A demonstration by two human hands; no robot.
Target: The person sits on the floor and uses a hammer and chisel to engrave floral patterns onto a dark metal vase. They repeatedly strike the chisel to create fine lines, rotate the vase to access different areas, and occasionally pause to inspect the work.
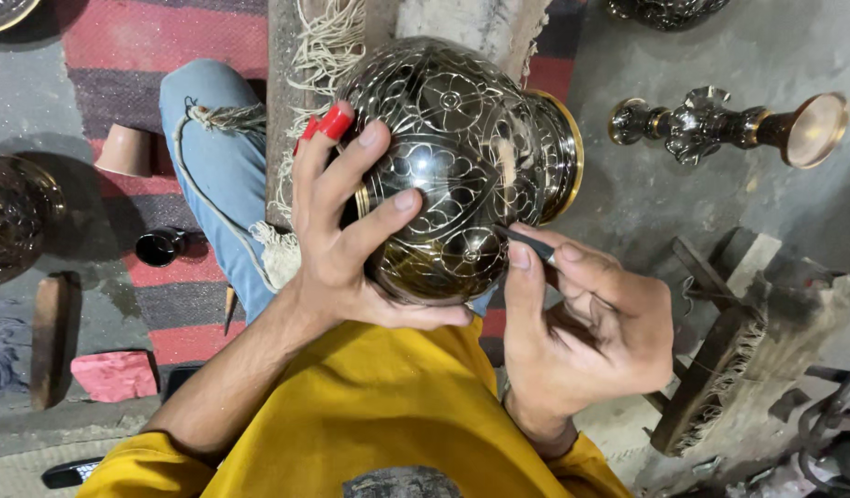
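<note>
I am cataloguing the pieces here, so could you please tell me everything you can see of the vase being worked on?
The vase is round-bellied, dark and glossy, seemingly metal, with flowers and leaves cut in bright lines. It lies on its side over the person's lap, its brass-coloured flared rim pointing right. The left hand cups it with fingers spread across the body. The right hand pinches a thin dark tool whose tip meets the lower belly.

vase [462, 157] between both hands; candlestick [720, 124] right, small cup [159, 246] perhaps left.
</note>
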